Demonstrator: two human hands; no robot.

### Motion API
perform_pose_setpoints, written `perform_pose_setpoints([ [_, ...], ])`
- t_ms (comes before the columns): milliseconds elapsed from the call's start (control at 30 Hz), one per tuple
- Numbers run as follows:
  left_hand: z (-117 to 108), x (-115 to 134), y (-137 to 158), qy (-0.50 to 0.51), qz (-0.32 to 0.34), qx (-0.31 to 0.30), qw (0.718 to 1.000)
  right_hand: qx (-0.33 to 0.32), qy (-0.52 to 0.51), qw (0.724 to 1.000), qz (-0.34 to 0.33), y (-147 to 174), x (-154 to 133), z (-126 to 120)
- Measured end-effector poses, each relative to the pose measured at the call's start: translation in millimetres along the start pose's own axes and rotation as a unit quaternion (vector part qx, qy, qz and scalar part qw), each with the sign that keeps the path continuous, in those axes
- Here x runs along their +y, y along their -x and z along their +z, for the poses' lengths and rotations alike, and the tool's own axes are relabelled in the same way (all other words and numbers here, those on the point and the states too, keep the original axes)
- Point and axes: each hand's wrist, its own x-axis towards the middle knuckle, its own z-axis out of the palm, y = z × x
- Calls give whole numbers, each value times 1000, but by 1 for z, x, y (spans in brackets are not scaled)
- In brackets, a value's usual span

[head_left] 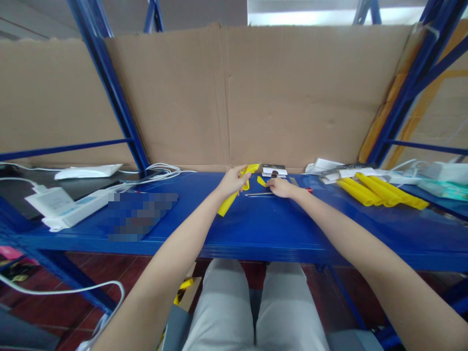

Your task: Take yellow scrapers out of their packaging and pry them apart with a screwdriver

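Observation:
A long yellow strip, perhaps a flattened tube (227,204), runs through my left hand (233,181), whose fingers are closed round it. Its upper end (251,168) sticks out beyond the fingers, towards the cardboard. To the right, my right hand (280,187) is low over the blue shelf with its fingers pinched together. A small yellow piece (261,181) shows at those fingertips and appears held by them. Under the right hand lies a screwdriver; its metal shaft (258,195) points left and its red handle (309,190) shows past the wrist.
Several yellow tubes (380,190) lie at the right on the blue shelf (256,229). A small black-and-white box (274,169) stands behind my right hand. A white power strip (80,207) with cables is at the left. Cardboard (292,97) closes off the back between blue posts.

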Motion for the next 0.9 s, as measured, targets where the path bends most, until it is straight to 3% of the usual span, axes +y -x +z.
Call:
perform_pose_setpoints([
  [233, 1, -2, -1, -12, 4, 3, 1000, 17, 2, 999, -32, 0, -7, 5],
  [700, 1, 0, 0, -21, 6, 1, 1000, 12, 10, 999, -32, 3, -13, 6],
  [900, -1, -1, 0, -133, 34, 5, 990, 28, 43, 997, -50, 7, -13, -2],
])
